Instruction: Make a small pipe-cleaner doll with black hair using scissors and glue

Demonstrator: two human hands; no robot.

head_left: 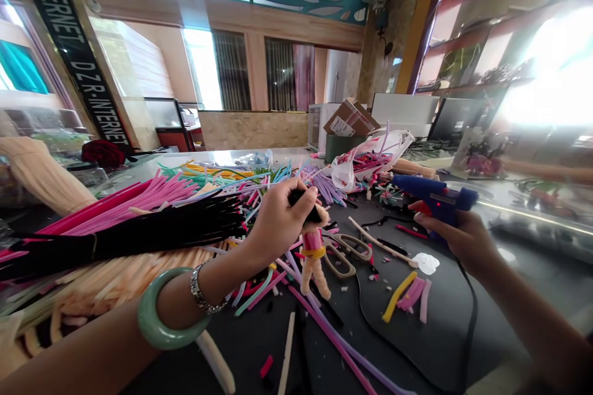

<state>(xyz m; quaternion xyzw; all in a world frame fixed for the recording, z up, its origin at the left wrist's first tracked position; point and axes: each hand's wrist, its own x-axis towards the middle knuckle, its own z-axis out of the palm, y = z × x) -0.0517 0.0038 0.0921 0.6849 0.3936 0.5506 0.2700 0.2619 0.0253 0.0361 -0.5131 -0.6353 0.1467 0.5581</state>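
My left hand is closed on a small pipe-cleaner doll, gripping it by its black head part. The doll has beige legs, a pink body and a yellow band at the waist, and it hangs upright over the table. In my right hand is a blue hot glue gun, its nozzle pointing left and a red light showing on its side. The nozzle is apart from the doll. Scissors with beige handles lie on the table just behind the doll.
Bundles of black pipe cleaners and pink ones fill the left side. A white plastic bag and a cardboard box stand at the back. Short yellow and pink pieces lie at right, near a black cord.
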